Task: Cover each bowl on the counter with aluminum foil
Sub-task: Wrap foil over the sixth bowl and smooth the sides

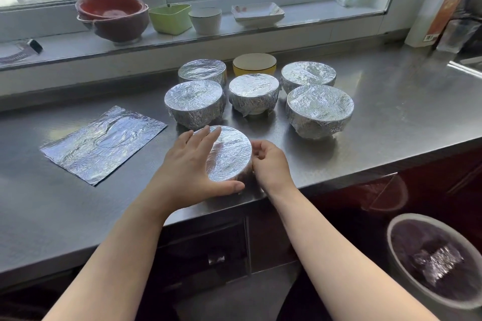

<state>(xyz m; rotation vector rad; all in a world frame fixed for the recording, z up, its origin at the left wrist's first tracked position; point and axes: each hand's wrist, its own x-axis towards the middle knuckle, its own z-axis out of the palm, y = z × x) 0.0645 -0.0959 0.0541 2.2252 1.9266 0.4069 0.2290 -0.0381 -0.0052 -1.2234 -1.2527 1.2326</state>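
Foil-wrapped round bowl (229,155) near the steel counter's (365,138) front edge, cradled between both hands. Left hand (193,164) at nine o'clock, fingers straight, thumb along the near side. Right hand (270,164) at three o'clock, fingers curled, pinching foil at the rim. Flat foil sheet (103,144) farther off at nine o'clock; bare yellow bowl (254,64) well off at twelve.

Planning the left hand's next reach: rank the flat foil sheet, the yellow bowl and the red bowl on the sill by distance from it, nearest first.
From the left hand:
1. Flat foil sheet, on the counter to its left.
2. Yellow bowl, uncovered, behind the wrapped bowls.
3. Red bowl, on the windowsill, far left.
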